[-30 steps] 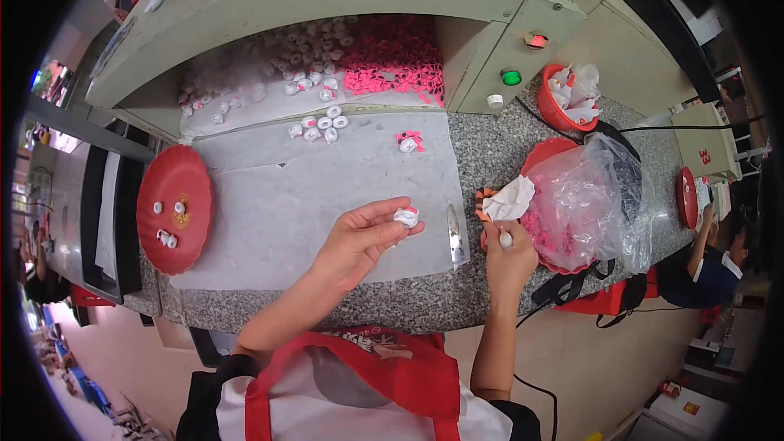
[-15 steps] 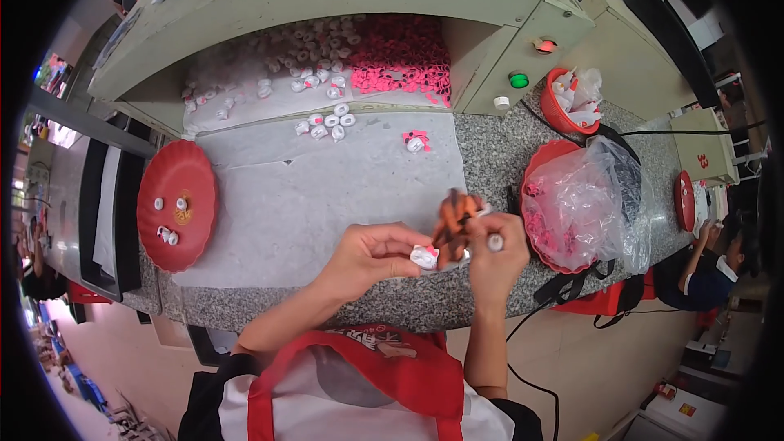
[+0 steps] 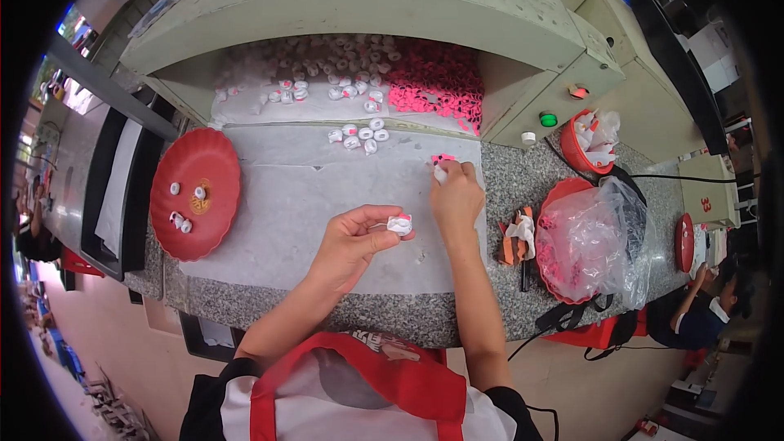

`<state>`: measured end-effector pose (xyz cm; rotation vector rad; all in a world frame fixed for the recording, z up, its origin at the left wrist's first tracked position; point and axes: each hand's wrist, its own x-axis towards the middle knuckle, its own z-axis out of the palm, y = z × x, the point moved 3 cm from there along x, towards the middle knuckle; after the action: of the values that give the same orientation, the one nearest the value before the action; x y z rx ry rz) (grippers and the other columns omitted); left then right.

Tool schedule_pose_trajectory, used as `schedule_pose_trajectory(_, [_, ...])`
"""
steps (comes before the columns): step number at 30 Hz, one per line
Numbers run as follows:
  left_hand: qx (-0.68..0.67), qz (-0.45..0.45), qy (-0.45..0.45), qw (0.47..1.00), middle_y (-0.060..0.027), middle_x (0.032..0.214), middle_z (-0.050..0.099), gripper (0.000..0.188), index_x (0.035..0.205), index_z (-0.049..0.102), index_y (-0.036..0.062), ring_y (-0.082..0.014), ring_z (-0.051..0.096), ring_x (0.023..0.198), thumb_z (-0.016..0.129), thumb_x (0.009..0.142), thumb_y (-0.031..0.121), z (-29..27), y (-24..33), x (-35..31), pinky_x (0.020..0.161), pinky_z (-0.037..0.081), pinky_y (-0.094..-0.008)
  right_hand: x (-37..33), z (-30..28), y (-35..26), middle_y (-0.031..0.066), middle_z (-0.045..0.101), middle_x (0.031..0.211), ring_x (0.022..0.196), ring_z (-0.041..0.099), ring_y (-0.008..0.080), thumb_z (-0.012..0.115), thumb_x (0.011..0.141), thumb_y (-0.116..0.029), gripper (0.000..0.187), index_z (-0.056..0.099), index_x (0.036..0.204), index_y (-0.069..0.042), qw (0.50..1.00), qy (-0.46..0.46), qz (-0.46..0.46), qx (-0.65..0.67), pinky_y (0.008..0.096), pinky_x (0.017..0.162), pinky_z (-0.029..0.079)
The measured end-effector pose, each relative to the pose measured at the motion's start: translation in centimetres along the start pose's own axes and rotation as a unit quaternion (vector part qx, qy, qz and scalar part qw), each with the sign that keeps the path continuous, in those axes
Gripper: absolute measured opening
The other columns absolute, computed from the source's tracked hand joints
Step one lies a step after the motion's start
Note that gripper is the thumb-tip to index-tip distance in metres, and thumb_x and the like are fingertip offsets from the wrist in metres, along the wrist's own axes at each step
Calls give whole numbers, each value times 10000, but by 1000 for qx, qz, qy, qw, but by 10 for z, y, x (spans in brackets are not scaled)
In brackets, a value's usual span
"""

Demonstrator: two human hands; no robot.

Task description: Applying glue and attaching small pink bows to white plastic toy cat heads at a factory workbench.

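Note:
My left hand pinches a small white figurine head with a pink bow-like mark between thumb and fingertips, above the white sheet. My right hand reaches forward over the sheet, fingers closed around a small white piece. Several small pink parts lie right at its fingertips, partly hidden by them. Farther back, a cluster of white ring-like pieces rests on the sheet. An orange and dark bundle with white material lies on the stone table, right of my right forearm.
A red scalloped dish with a few white pieces stands left. Under the pale metal hood are many white pieces and a heap of pink parts. Rightward are a plastic-bagged red dish, a red basket and another person.
My right hand has left the orange and dark bundle on the table at right and moved forward to the pink parts. My left hand still holds the figurine head. The view has shifted.

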<state>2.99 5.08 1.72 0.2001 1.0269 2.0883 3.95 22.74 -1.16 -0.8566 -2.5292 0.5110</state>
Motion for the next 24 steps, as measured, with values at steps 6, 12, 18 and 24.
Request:
schedule_pose_trajectory(6, [16,33,28,999,-113,938,603,304,1028,545,-25,-213,595,863,578,728,-64,-10,6,3,829,466,-332,-15,8,-11,124,589,807,727,586,316,630,697,-169,145,616,808,-77,988,-21,-13,156,400,659,465])
schedule_pose_trajectory(12, [34,19,37,999,-110,937,603,304,1024,545,-27,-197,590,862,567,724,-74,-7,0,2,838,466,-340,14,0,46,144,622,794,741,600,316,655,694,-217,189,638,805,-65,996,-15,63,57,383,669,467])
schedule_pose_trajectory(18, [64,63,56,994,-110,928,602,303,1023,544,-27,-196,591,857,576,725,-68,-7,7,-6,834,468,-345,2,-11,33,163,611,764,714,596,332,655,689,-260,225,638,831,-86,995,-94,15,-34,415,648,469])
schedule_pose_trajectory(24, [78,35,34,996,-105,928,596,323,1037,534,-36,-207,599,859,583,721,-82,3,3,-9,798,476,-318,-31,-22,29,157,602,722,685,591,331,635,677,-173,146,615,758,-53,996,-85,-20,-18,401,610,470])
